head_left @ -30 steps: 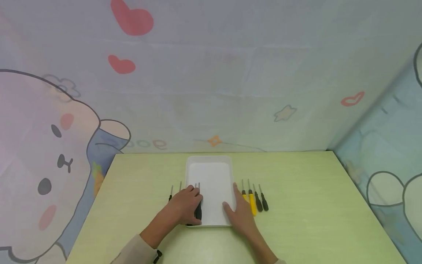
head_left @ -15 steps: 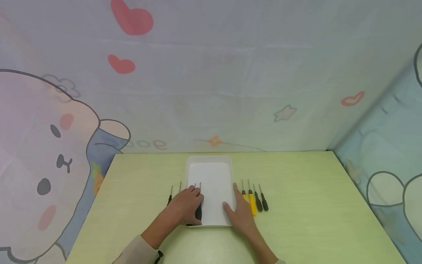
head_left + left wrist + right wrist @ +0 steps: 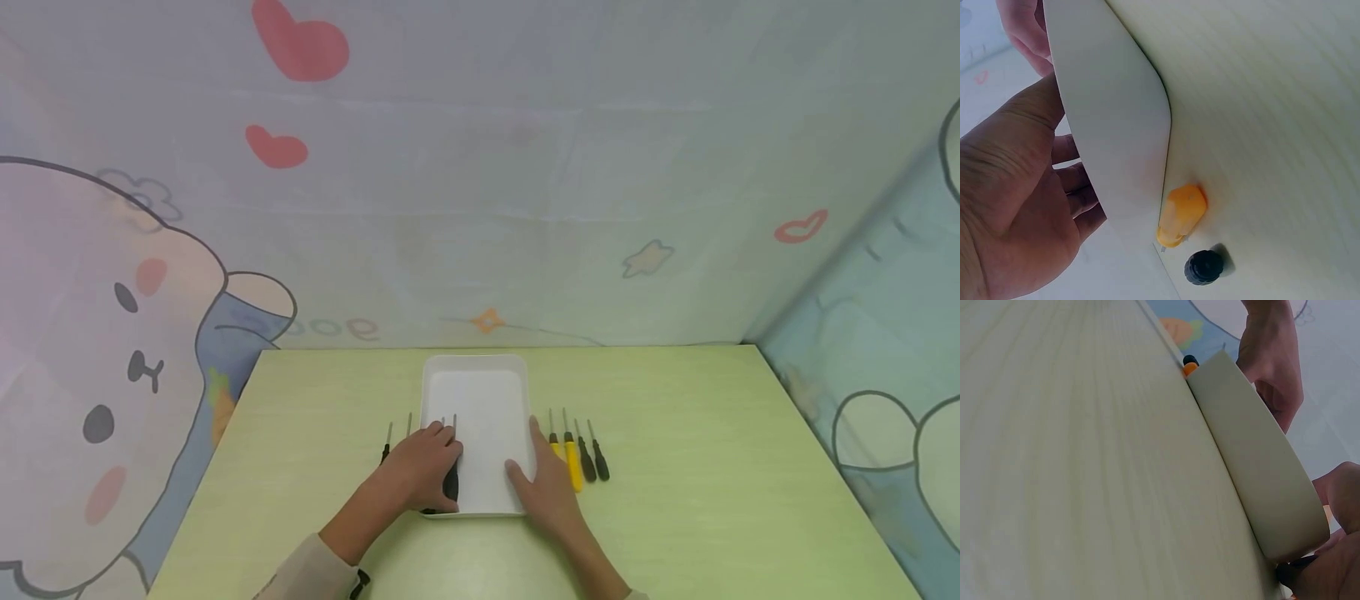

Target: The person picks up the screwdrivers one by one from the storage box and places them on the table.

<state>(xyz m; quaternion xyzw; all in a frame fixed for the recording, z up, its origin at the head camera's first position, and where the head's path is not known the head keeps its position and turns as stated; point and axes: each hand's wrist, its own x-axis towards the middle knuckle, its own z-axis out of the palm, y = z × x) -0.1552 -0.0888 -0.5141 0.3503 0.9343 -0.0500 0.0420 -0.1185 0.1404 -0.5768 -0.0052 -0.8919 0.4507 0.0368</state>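
A white rectangular tray (image 3: 487, 400) sits at the middle of the table. My left hand (image 3: 420, 467) reaches over its left wall, fingers and thumb curled about a black-handled screwdriver (image 3: 452, 483) lying in the tray. A second thin shaft shows beside that one; its handle is largely hidden under the hand. On the opposite side, my right hand (image 3: 551, 492) grips the tray's right wall, thumb inside and fingers outside. In the left wrist view, the left thumb (image 3: 1035, 106) lies at the tray rim, with the fingers behind the wall.
Right of the tray lies a row of screwdrivers, including a yellow-handled screwdriver (image 3: 573, 462) and a black-handled screwdriver (image 3: 602, 462). To the left are more, partly hidden by the arm; an orange handle (image 3: 1183, 212) and a black handle (image 3: 1204, 267) show beside the wall.
Both hands stay almost where they were. The two shafts in the tray have spread slightly apart, and the leftmost screwdriver outside it has tilted a little.
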